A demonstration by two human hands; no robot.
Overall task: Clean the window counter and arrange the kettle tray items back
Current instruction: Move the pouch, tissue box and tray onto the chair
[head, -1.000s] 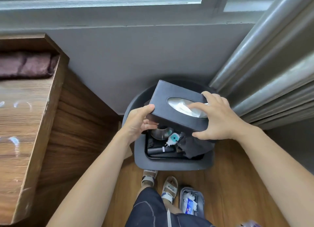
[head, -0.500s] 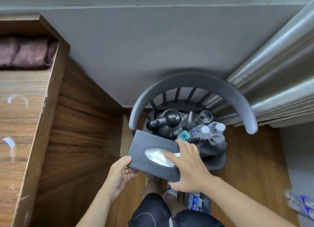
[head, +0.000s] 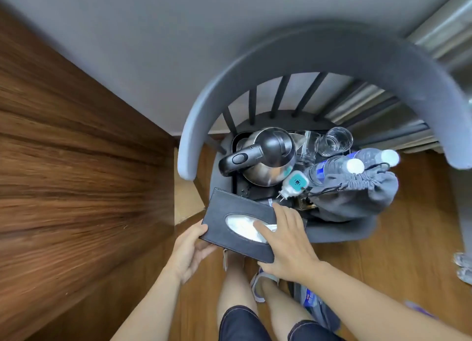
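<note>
Both hands hold a dark tissue box [head: 238, 221] just in front of the grey chair [head: 332, 57], over the near edge of its seat. The left hand [head: 187, 251] grips the box's left end, thumb on top and fingers curled underneath; the right hand [head: 286, 241] lies over the box's right half with fingers spread, forefinger across the oval opening where white tissue shows, thumb round the near edge. The box is tilted, its left corner toward the chair. On the chair seat sits a black tray [head: 236, 141], and on it a steel kettle [head: 268, 156] with a black lid and handle — the handle points to the chair's left side. Toward the chair's back right stand two clear glasses [head: 332, 141], close together. Two water bottles [head: 339, 167] with white caps lie at the seat's right, resting against a grey drawstring bag [head: 357, 197] that slumps over the seat's front right corner. A small white and teal plug [head: 293, 184] lies between the kettle and the bag, pins pointing to the seat's front. A wooden cabinet side [head: 76, 174] stands to the left of the chair, a grey wall [head: 153, 46] behind it, and a wooden floor [head: 383, 264] beneath — the person's bare legs [head: 235, 282] and sandalled foot show in front of the chair.
</note>
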